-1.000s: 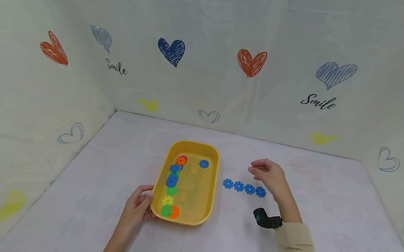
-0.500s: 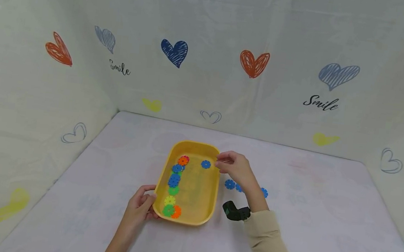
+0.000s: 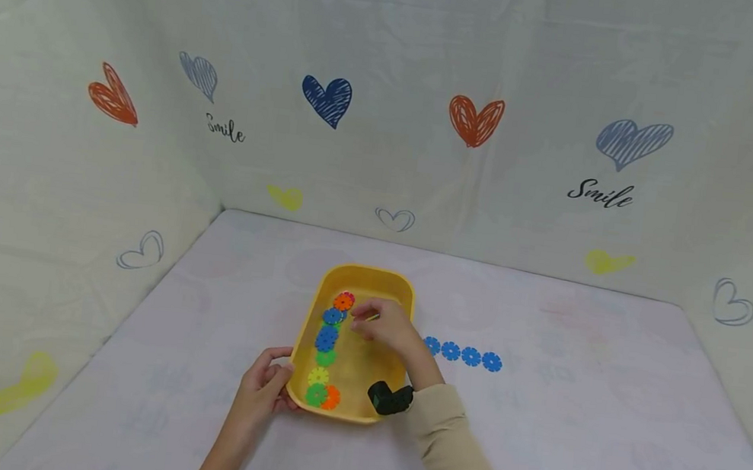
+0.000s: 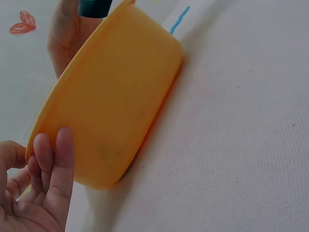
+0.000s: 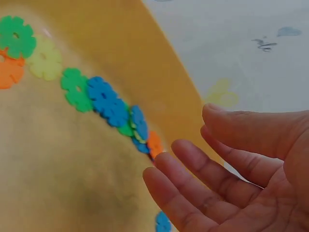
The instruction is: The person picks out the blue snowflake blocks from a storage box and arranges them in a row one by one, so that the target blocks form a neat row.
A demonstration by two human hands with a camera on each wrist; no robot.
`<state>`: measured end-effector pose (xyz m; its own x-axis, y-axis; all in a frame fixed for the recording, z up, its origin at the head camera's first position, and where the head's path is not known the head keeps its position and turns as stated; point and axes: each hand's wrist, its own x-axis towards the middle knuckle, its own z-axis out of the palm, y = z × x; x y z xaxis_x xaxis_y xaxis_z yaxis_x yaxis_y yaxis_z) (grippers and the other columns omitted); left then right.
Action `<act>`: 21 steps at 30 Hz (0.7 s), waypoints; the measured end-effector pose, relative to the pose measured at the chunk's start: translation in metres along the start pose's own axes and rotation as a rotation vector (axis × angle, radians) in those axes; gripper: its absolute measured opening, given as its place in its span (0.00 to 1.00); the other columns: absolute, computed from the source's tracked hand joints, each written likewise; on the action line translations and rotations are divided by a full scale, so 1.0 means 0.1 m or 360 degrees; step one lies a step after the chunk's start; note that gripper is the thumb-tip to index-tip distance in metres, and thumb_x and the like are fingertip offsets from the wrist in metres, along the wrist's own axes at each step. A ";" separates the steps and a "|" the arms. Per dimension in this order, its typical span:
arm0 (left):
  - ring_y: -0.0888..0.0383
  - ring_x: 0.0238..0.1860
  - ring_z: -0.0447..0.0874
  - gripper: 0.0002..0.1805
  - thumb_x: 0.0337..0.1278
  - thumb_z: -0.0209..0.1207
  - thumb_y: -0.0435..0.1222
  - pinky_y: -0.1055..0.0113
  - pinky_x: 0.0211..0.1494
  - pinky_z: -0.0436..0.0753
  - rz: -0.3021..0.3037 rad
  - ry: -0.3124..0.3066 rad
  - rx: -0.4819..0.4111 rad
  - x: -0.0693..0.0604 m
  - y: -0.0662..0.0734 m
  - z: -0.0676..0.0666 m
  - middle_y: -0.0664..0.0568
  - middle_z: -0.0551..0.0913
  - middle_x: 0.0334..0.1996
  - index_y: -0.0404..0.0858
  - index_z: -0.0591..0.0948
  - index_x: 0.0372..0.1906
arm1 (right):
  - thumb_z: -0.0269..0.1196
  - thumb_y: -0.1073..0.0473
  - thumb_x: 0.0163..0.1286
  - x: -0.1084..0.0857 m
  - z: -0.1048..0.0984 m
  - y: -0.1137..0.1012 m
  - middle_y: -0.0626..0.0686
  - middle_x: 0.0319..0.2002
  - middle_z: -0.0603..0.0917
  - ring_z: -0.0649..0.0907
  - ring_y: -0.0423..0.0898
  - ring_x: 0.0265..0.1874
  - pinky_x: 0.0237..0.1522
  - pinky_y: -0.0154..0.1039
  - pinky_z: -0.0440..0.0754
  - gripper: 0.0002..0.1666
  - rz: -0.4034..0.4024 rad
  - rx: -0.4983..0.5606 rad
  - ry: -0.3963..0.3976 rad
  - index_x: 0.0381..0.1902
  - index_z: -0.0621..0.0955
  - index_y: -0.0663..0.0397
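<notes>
A yellow plastic tray [image 3: 373,269] holds several flower-shaped plastic discs, mostly along its left side. Among them are blue discs [image 3: 327,339], a green disc [image 3: 316,395], a yellow disc [image 3: 318,377] and an orange disc [image 3: 344,302]. My left hand [image 3: 260,387] pinches the tray's near-left rim between thumb and fingers; the left wrist view shows the fingers against the outer wall. Over the tray hovers my right hand [image 3: 390,328], its fingers loosely bent with nothing between them. A lone blue disc [image 5: 163,222] lies below it, hidden in the head view.
Several blue discs [image 3: 471,356] lie in a row on the white tabletop [image 3: 568,439], right of the tray. A white curtain [image 3: 384,159] printed with hearts stands behind and at both sides. A black wrist camera [image 3: 390,399] sits on my right wrist.
My right hand has moved left, from above the row of blue discs to over the tray. My left hand keeps its hold on the rim.
</notes>
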<state>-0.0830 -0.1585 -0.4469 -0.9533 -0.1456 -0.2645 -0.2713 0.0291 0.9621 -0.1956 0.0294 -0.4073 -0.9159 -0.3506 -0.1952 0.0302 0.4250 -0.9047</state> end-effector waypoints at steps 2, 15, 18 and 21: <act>0.60 0.18 0.76 0.18 0.65 0.46 0.31 0.67 0.27 0.83 -0.0016 0.0008 -0.0009 0.01 0.00 0.01 0.50 0.73 0.23 0.34 0.67 0.59 | 0.62 0.65 0.61 0.03 0.04 0.04 0.56 0.35 0.81 0.76 0.41 0.26 0.33 0.35 0.80 0.12 -0.0030 -0.0042 -0.0037 0.43 0.80 0.66; 0.59 0.18 0.76 0.19 0.66 0.47 0.33 0.66 0.28 0.84 -0.0025 -0.0004 -0.0013 0.01 0.01 0.00 0.48 0.74 0.24 0.34 0.67 0.59 | 0.66 0.60 0.58 0.17 0.29 0.11 0.54 0.36 0.80 0.75 0.45 0.31 0.36 0.36 0.78 0.14 0.0047 -0.0236 -0.0202 0.42 0.81 0.59; 0.60 0.19 0.76 0.19 0.66 0.47 0.33 0.66 0.28 0.83 -0.0031 0.0003 -0.0010 0.02 0.01 0.00 0.49 0.74 0.23 0.35 0.67 0.60 | 0.66 0.61 0.57 0.19 0.34 0.11 0.53 0.36 0.79 0.75 0.46 0.32 0.38 0.37 0.77 0.13 0.0040 -0.0255 -0.0174 0.41 0.81 0.59; 0.60 0.19 0.76 0.19 0.66 0.47 0.34 0.67 0.28 0.83 -0.0045 0.0007 0.0001 0.02 0.01 0.00 0.50 0.74 0.23 0.35 0.67 0.60 | 0.66 0.63 0.56 0.21 0.38 0.11 0.53 0.34 0.77 0.74 0.46 0.31 0.34 0.36 0.74 0.12 0.0040 -0.0262 -0.0160 0.40 0.81 0.58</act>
<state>-0.0851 -0.1588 -0.4469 -0.9447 -0.1508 -0.2912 -0.2981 0.0253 0.9542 -0.1994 -0.0045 -0.4356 -0.8709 -0.4162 -0.2614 -0.0207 0.5624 -0.8266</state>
